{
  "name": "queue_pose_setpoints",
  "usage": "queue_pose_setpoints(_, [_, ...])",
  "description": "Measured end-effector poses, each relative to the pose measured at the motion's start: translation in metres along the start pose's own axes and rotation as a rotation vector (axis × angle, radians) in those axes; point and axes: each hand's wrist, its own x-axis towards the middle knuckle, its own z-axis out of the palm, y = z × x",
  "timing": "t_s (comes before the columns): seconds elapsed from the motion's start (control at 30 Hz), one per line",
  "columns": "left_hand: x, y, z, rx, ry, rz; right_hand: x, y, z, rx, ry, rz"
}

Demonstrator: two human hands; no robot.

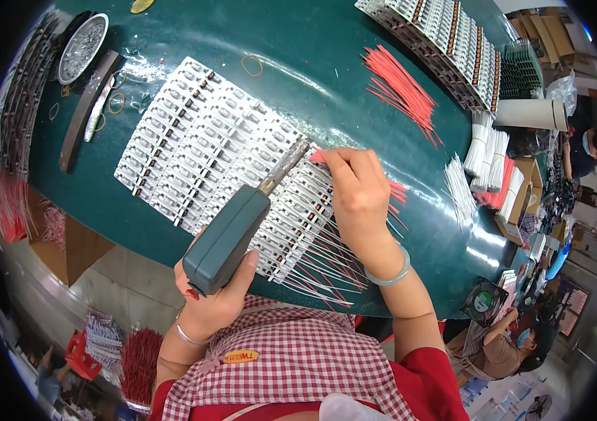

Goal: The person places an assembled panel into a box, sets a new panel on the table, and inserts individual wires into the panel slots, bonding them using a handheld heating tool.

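My left hand (214, 298) is wrapped round a dark green soldering gun (225, 242). Its metal tip reaches up and right to the top edge of a block of white plastic parts (200, 147), which lie in rows with small metal pieces in them. Beside the tip, my right hand (358, 193) pinches red wires (318, 156) at the block's upper right corner. White and red wires (326, 270) trail from the block's right side toward the table's near edge. The exact contact between tip and wire is too small to make out.
On the green table (305, 42) lie loose red wires (403, 88), white wire bundles (491, 158) and a stack of white parts (445, 42). At left are a metal bowl (83, 49), a dark curved bar (88, 112) and rubber bands. A co-worker (501, 344) sits at right.
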Motion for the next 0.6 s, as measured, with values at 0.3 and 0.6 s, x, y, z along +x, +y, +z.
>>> queue_pose_setpoints(0.3, [0.0083, 0.0050, 0.0089, 0.021, -0.068, -0.028, 0.0007, -0.0026, -0.0016, 0.008, -0.022, 0.012])
queue_pose_setpoints(0.6, [0.0102, 0.0055, 0.0100, 0.045, -0.092, -0.021, 0.0000, -0.0026, -0.0016, 0.013, -0.015, 0.007])
